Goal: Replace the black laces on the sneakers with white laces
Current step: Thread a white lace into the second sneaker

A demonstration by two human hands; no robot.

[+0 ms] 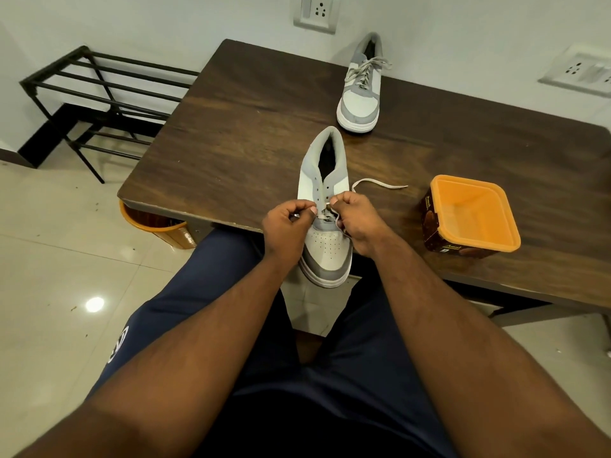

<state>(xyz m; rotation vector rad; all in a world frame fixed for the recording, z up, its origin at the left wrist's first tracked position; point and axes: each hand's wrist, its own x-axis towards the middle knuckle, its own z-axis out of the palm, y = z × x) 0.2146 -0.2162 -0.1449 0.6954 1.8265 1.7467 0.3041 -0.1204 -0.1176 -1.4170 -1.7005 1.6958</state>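
Nearest item: grey-and-white low-top sneaker [325,226], toe overhanging the near edge of the dark wood-grain table [231,133], heel pointing toward the wall. Left hand [287,223], fingers curled, pinches one end of the flat white lace [380,185] at the lowest eyelets on the left side; right hand [358,223], fingers curled, grips the lace at the right side, its free tail trailing across the tabletop toward the right. Only the bottom eyelets carry lace; upper eyelets stand open; no black lace visible. Step judged: early threading of the white lace on the second shoe. Next move judged to call for drawing both ends even, then feeding a tip through the next eyelet up, crosswise. Near right edge: square orange-rimmed brown plastic tub [469,216], open, contents not discernible. Far edge, just before the wall: matching grey-and-white sneaker [362,84], fully laced in white, bow tied. Under the near left corner: orange round bin [155,226], partly hidden. Room: pale glossy tiled floor [66,259]; black metal slatted rack [99,104] at left; white wall with two switch-and-socket plates [316,11].
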